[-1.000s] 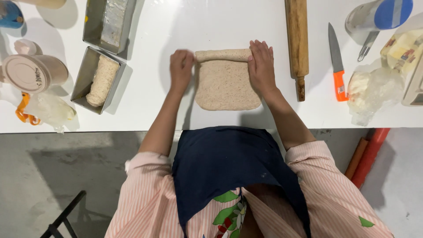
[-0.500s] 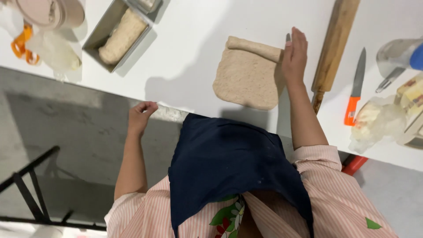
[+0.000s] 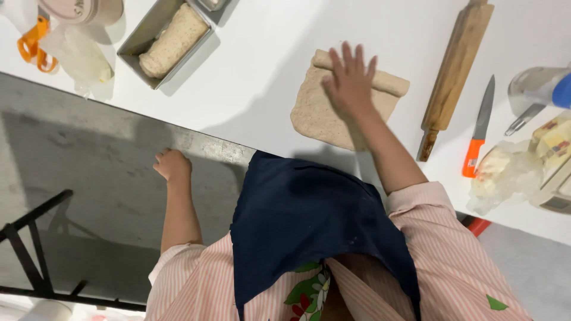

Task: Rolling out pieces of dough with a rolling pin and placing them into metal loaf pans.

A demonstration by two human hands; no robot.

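A flat sheet of brownish dough [image 3: 315, 110], rolled up along its far edge, lies on the white table [image 3: 256, 77]. My right hand [image 3: 350, 80] rests flat on the dough with fingers spread, over the rolled edge. My left hand [image 3: 172, 164] is off the table, below its front edge, loosely curled and holding nothing that I can see.
A metal loaf tin [image 3: 140, 50] with a shaped dough loaf [image 3: 172, 40] sits at the back left. A wooden rolling pin [image 3: 455, 71], an orange-handled knife [image 3: 479, 128] and plastic-wrapped packages [image 3: 505, 172] lie to the right. A black metal frame [image 3: 30, 249] stands on the grey floor.
My left hand left the dough and dropped below the table's front edge. My right hand moved from the dough's right end onto its middle. The view swung left.
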